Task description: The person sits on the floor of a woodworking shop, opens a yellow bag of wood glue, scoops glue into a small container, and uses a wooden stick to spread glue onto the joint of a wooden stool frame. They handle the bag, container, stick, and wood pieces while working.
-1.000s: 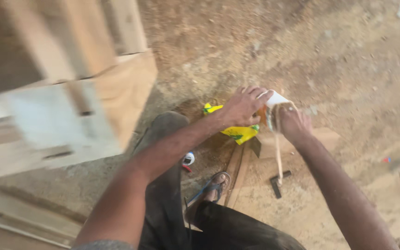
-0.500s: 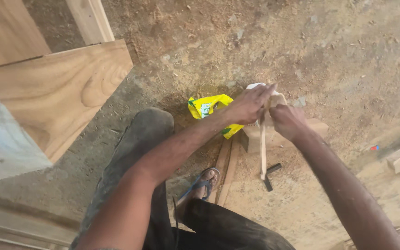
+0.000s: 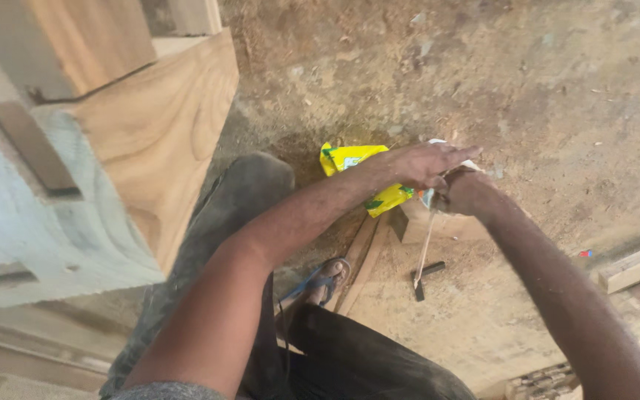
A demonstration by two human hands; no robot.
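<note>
Head view: left hand point(image 3: 427, 164) and right hand point(image 3: 468, 194) meet over the dirt floor point(image 3: 542, 89), touching. Between them is a small white object point(image 3: 470, 164), mostly hidden; looks like a scrap of paper or cloth, can't confirm. Left fingers lie extended across the top of it, right hand is curled closed around it from below. Exact pinch point is hidden behind the knuckles.

Judgement: the white object is light and soft, crumples easily, no slip risk. A fingertip pinch at the free edge is enough.

Below the hands lies a hammer point(image 3: 425, 255) on a wooden board point(image 3: 379, 318), thin pale handle, dark head at the far end. Neither hand visibly grips it. Judgement: stiff, head-heavy; take it low on the handle, away from the head.

Yellow plastic packet point(image 3: 353, 159) sits on the ground just behind the left wrist, apart from the grip. Sandalled foot point(image 3: 327, 278) near the board. Large timber piece point(image 3: 150, 141) to the left, well apart.
</note>
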